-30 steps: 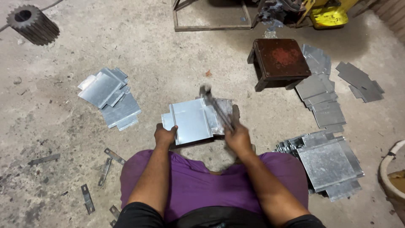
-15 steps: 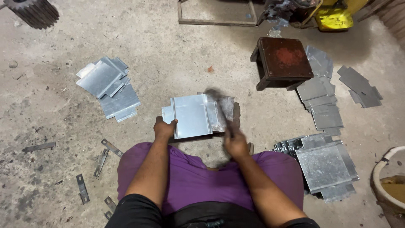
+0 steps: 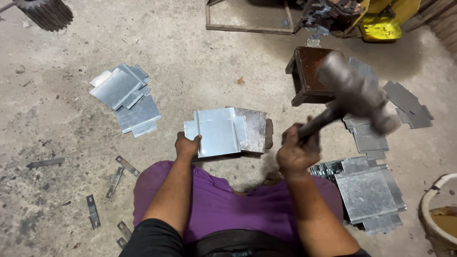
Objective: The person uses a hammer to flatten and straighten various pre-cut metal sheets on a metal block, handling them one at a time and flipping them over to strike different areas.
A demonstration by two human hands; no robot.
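The right hand is gripping a hammer tight, cocked up and blurred above the floor. The left hand is pinching the sheet's near-left corner, flat on a block.

One hammer, one rusty stool, one gear, three heaps of metal sheets, five loose strips.

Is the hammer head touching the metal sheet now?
Apart. In the head view the hammer is raised in the right hand, well clear of the sheet that the left hand holds down.
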